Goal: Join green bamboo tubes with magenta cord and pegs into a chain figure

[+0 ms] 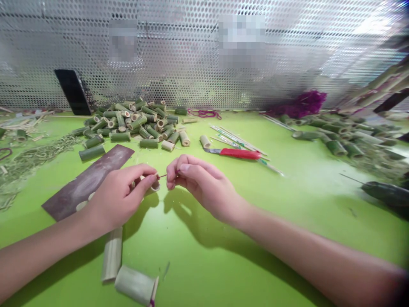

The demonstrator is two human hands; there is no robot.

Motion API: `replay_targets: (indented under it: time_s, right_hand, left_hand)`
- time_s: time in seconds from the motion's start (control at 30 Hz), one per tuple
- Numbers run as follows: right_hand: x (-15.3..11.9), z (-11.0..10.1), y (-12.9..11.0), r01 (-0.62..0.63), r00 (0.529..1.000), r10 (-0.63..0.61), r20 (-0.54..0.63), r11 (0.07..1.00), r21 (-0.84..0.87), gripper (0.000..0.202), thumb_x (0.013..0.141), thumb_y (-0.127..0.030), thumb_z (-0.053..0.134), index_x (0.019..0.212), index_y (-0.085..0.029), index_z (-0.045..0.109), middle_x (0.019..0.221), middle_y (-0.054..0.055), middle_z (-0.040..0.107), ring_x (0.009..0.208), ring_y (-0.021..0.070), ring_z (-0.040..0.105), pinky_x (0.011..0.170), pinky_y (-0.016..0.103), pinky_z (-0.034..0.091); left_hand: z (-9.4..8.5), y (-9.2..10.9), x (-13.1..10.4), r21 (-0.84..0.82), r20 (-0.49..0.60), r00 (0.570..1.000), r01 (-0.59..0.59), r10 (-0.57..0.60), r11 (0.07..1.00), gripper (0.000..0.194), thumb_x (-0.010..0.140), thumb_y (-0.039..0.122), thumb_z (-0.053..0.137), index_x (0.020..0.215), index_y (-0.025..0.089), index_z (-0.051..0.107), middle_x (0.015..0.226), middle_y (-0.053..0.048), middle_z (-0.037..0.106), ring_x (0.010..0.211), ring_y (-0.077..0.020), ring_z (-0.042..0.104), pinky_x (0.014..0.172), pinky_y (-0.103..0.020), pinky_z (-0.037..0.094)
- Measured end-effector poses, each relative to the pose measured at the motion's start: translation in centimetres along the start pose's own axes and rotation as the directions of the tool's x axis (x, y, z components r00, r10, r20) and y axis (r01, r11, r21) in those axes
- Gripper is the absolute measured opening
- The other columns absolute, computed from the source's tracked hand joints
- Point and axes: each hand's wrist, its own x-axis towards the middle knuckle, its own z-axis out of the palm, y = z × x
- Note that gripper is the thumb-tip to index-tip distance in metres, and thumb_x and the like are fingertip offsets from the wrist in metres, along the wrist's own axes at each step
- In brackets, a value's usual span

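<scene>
Where the two forearms converge near the centre of the frame, the person's left hand is closed on a short pale bamboo piece, the rim of which shows below the fingertips. A dark red cord spans the narrow gap to the right hand, whose thumb and fingers are pinched together on it. Left of centre, a dark brown strip lies slantwise on the green desk, partly behind the left hand. Two peeled bamboo tubes lie toward the lower left. Green bamboo segments are heaped at upper left; a red-handled knife lies right of centre.
</scene>
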Motion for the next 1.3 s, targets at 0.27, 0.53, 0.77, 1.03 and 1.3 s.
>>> replay_targets:
  time_s: [0.27, 0.53, 0.77, 1.03, 1.3]
  right_hand:
    - [-0.3, 0.2, -0.4, -0.008, 0.999, 0.009, 0.042, 1.000, -0.014, 0.020, 0.094, -0.021, 0.050, 0.077, -0.018, 0.061, 0.080, 0.002, 0.061, 0.078, 0.0157, 0.060, 0.080, 0.033, 0.048]
    - [-0.5, 0.3, 0.4, -0.197, 0.978, 0.207, -0.002, 0.927, -0.318, 0.022, 0.090, -0.030, 0.048, 0.070, -0.022, 0.044, 0.064, -0.005, 0.041, 0.061, 0.0131, 0.042, 0.062, 0.029, 0.039]
    - [-0.6, 1.6, 0.6, -0.024, 0.994, 0.106, 0.036, 0.511, -0.859, 0.008, 0.095, -0.029, 0.046, 0.092, -0.022, 0.045, 0.068, -0.003, 0.049, 0.059, 0.0146, 0.040, 0.057, 0.030, 0.025]
    - [-0.3, 0.9, 0.7, 0.113, 0.971, 0.133, 0.197, 0.472, -0.874, 0.030, 0.104, -0.033, 0.040, 0.078, -0.020, 0.048, 0.071, 0.001, 0.054, 0.062, 0.0137, 0.044, 0.062, 0.030, 0.032]
    - [0.3, 0.7, 1.6, 0.086, 0.981, 0.106, 0.164, 0.520, -0.850, 0.027, 0.104, -0.025, 0.040, 0.079, -0.021, 0.048, 0.072, 0.000, 0.054, 0.064, 0.0140, 0.047, 0.065, 0.030, 0.036]
  left_hand:
    - [-0.2, 0.1, 0.1, 0.058, 0.035, 0.998, -0.051, 0.049, 0.997, 0.036, 0.101, 0.043, 0.046, 0.088, 0.023, 0.073, 0.080, 0.001, 0.076, 0.066, -0.0177, 0.064, 0.058, -0.028, 0.040]
    - [0.2, -0.3, -0.2, 0.120, 0.072, 0.995, -0.072, 0.064, 0.990, 0.035, 0.103, 0.042, 0.043, 0.091, 0.022, 0.070, 0.087, -0.002, 0.075, 0.076, -0.0208, 0.066, 0.066, -0.031, 0.044]
    - [0.5, -1.0, -0.5, 0.213, 0.086, 0.988, -0.148, 0.132, 0.966, 0.035, 0.104, 0.039, 0.039, 0.089, 0.020, 0.065, 0.087, -0.006, 0.071, 0.078, -0.0223, 0.064, 0.066, -0.033, 0.043]
    - [0.6, -1.1, -0.4, 0.300, 0.129, 0.972, -0.227, 0.197, 0.926, 0.035, 0.103, 0.034, 0.038, 0.085, 0.020, 0.064, 0.083, -0.006, 0.070, 0.078, -0.0242, 0.062, 0.067, -0.036, 0.044]
    - [0.2, -0.9, -0.9, 0.279, 0.143, 0.979, -0.182, 0.147, 0.943, 0.030, 0.095, 0.047, 0.055, 0.098, 0.020, 0.067, 0.089, -0.006, 0.071, 0.080, -0.0256, 0.062, 0.068, -0.037, 0.046]
